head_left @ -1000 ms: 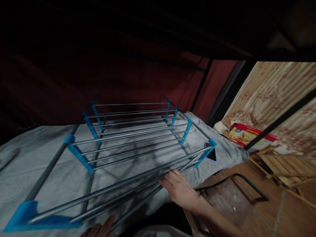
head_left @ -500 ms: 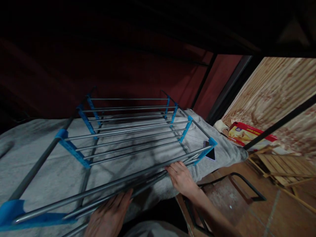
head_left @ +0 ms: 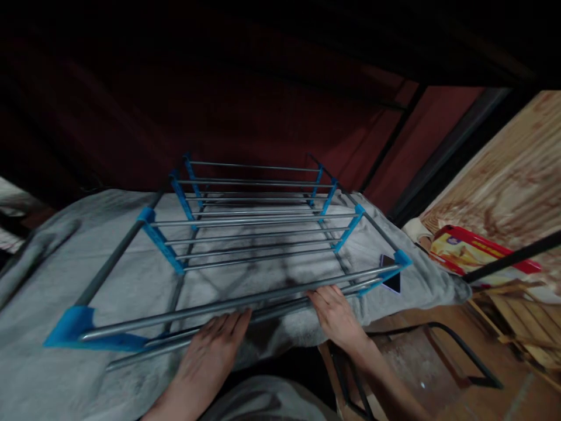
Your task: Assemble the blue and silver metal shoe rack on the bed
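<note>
A rack of grey metal tubes and blue plastic brackets [head_left: 164, 248] lies across a grey blanket. At its near end, my left hand [head_left: 213, 354] is closed over a metal tube [head_left: 144, 354], whose left end sticks out free beside the near left bracket [head_left: 83, 330]. My right hand [head_left: 335, 316] has its fingers curled over the tubes near the right bracket [head_left: 381, 276]; its fingertips are partly hidden behind them. The top front tube [head_left: 184, 316] spans both near brackets, just beyond my hands.
The grey blanket [head_left: 118, 280] covers the surface under the rack. A dark phone [head_left: 391, 280] lies by the right bracket. To the right are a red and yellow box [head_left: 473, 248], a wooden slatted piece [head_left: 526, 318] and a black-framed chair [head_left: 429, 362]. A dark red wall stands behind.
The view has shifted left, so the rack sits farther right and higher. The free left end of the held tube now shows. Both hands stay on the tubes.
</note>
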`<action>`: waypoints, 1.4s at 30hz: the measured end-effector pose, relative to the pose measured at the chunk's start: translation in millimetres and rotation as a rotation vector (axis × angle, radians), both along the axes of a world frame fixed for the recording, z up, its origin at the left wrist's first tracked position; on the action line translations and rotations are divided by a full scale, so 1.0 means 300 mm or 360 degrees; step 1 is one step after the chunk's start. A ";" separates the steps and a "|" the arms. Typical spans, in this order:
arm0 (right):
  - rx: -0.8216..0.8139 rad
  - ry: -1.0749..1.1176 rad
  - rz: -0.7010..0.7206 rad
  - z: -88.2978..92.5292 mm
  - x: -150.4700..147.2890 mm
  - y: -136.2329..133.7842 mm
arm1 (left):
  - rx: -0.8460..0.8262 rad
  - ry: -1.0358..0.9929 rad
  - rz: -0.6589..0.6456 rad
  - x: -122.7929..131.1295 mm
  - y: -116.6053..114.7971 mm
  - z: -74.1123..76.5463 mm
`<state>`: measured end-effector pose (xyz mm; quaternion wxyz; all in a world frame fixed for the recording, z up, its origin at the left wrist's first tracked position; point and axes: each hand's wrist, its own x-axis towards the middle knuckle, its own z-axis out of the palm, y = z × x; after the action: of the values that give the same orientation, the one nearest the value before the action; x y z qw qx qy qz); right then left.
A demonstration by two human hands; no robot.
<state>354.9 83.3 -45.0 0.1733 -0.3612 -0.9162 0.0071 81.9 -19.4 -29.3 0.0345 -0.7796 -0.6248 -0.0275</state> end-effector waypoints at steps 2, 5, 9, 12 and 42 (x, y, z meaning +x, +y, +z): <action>0.0085 -0.0011 0.0044 -0.014 0.016 0.005 | 0.0035 0.0099 0.0001 0.025 -0.002 0.010; 0.0212 -0.0004 0.0151 -0.051 0.049 0.026 | 0.0110 0.0218 -0.0042 0.050 0.002 0.020; 0.0288 -0.0018 0.0196 -0.102 0.088 0.065 | 0.0152 0.0325 -0.0172 0.044 0.007 0.033; 0.0293 -0.0053 0.0219 -0.117 0.105 0.074 | 0.0171 0.0375 -0.0218 0.040 0.001 0.046; -0.0109 -0.0009 0.0631 0.021 -0.267 -0.019 | 0.0316 0.0220 -0.0086 0.066 -0.033 -0.009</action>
<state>274.8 77.6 -38.9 0.1535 -0.1796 -0.9691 0.0712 101.8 -29.2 -31.9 0.1539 -0.7889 -0.5938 -0.0362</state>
